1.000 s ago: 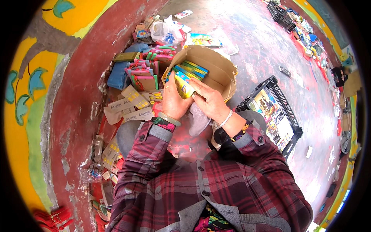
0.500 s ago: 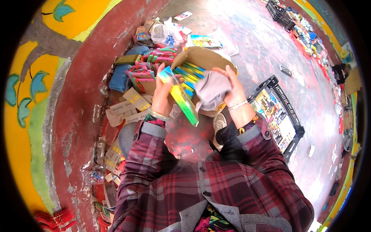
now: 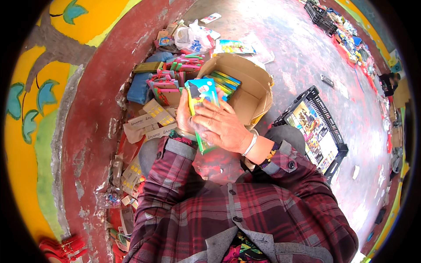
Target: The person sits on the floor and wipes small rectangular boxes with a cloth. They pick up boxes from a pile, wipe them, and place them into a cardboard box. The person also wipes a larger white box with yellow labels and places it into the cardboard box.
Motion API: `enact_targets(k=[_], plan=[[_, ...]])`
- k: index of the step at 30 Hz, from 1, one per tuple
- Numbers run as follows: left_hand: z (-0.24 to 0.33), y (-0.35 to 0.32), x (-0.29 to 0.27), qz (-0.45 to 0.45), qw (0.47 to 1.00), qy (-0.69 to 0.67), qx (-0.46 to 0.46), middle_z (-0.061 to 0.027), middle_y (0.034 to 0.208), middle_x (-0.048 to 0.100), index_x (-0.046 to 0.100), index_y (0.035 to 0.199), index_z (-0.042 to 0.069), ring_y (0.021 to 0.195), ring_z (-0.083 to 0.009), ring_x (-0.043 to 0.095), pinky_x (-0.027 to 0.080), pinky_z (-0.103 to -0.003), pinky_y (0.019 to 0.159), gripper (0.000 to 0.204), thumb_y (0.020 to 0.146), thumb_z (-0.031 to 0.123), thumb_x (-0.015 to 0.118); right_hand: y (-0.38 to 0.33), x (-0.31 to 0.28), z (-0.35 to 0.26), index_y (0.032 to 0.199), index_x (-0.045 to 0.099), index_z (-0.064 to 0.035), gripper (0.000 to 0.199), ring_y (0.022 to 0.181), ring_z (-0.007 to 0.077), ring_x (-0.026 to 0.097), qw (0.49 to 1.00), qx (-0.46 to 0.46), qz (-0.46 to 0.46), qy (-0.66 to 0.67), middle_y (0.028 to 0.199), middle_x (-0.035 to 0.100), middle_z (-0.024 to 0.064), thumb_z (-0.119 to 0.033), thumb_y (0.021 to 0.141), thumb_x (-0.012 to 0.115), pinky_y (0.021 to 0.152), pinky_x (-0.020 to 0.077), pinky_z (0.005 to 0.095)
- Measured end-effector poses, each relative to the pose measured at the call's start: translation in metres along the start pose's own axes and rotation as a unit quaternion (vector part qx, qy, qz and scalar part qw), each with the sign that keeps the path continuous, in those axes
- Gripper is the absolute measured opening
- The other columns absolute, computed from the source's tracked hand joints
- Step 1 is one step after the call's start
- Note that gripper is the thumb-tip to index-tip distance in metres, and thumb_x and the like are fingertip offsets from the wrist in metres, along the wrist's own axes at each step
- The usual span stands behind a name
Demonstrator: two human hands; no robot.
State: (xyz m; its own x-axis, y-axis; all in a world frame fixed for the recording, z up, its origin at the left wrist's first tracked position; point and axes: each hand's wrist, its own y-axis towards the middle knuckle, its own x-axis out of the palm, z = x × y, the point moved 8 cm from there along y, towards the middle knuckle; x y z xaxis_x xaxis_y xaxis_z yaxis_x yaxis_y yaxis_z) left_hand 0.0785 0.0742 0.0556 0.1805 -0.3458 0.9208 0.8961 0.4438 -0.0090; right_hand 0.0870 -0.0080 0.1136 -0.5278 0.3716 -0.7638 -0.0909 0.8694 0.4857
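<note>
Mid-frame, your left grip (image 3: 184, 115) clasps a flat blue, yellow and green box (image 3: 202, 88). Your right grip (image 3: 224, 127) overlies it, pinching or not, I cannot tell.

We looked around a worn room that seemed to be used for storing packaged goods; whether it belonged to a shop or a school, we could not tell. By the near wall (image 3: 47, 158) we saw stacked pink-and-green packages (image 3: 166, 84), pale cartons (image 3: 157, 113) and a translucent plastic bag (image 3: 190, 37). A cardboard box (image 3: 258, 83) held bright packets (image 3: 226, 80), and a black plastic crate (image 3: 332, 122) sat on the stained hard floor (image 3: 289, 48). Across the room we made out a second black crate (image 3: 319, 17) beside a long line of mixed goods (image 3: 351, 48). A painted tree (image 3: 57, 46) with teal leaves (image 3: 46, 97) decorated the wall above a chipped, dark red band (image 3: 105, 83).
</note>
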Motion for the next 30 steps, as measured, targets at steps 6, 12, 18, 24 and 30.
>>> enact_targets(k=[6,12,18,24,30], plan=[[-0.037,-0.003,-0.01,0.019,0.997,-0.042,-0.061,-0.0072,0.125,0.052,0.041,0.132,0.01,0.114,-0.0204,0.051,0.041,-0.037,0.097,0.053,0.095,0.048,0.033,0.013,-0.024,0.062,0.122,0.051,-0.0054,0.037,0.124,0.0369,0.039,0.985,0.114,0.126,-0.013,0.127,0.049,0.0177,-0.022,0.089,0.049,0.101,0.0309,0.0469],[-0.004,0.003,-0.01,-0.057,0.998,-0.036,0.017,-0.0106,0.129,0.048,0.04,0.133,0.01,0.118,-0.024,0.047,0.039,-0.041,0.1,0.06,0.094,0.054,0.029,0.003,-0.005,0.031,0.124,0.05,-0.007,0.042,0.126,0.0334,0.038,0.992,0.034,0.094,0.07,0.13,0.047,0.015,-0.023,0.086,0.056,0.103,0.0302,0.0449],[0.024,0.007,-0.01,0.019,0.999,0.014,0.04,-0.0141,0.129,0.048,0.037,0.133,0.004,0.118,-0.0264,0.047,0.038,-0.046,0.1,0.069,0.092,0.058,0.027,-0.007,0.007,-0.019,0.121,0.053,-0.0099,0.043,0.125,0.0295,0.04,0.996,-0.075,0.008,0.056,0.129,0.048,0.0108,-0.027,0.082,0.061,0.103,0.0305,0.0444],[-0.023,-0.002,-0.01,0.023,0.996,-0.082,-0.025,-0.0111,0.127,0.051,0.041,0.131,0.01,0.115,-0.0254,0.05,0.04,-0.04,0.099,0.053,0.095,0.048,0.033,0.011,-0.017,0.035,0.12,0.054,-0.0088,0.038,0.125,0.0306,0.04,0.994,0.023,0.1,-0.038,0.128,0.049,0.0129,-0.024,0.085,0.056,0.103,0.03,0.0451],[-0.017,0.002,-0.002,0.022,0.999,-0.032,-0.027,-0.009,0.124,0.052,0.042,0.13,0.009,0.111,-0.0238,0.053,0.042,-0.039,0.095,0.059,0.094,0.054,0.03,0.004,-0.021,0.062,0.121,0.052,-0.0059,0.037,0.123,0.0357,0.041,0.977,0.107,0.173,0.064,0.127,0.049,0.0182,-0.02,0.087,0.054,0.103,0.0311,0.0439]])
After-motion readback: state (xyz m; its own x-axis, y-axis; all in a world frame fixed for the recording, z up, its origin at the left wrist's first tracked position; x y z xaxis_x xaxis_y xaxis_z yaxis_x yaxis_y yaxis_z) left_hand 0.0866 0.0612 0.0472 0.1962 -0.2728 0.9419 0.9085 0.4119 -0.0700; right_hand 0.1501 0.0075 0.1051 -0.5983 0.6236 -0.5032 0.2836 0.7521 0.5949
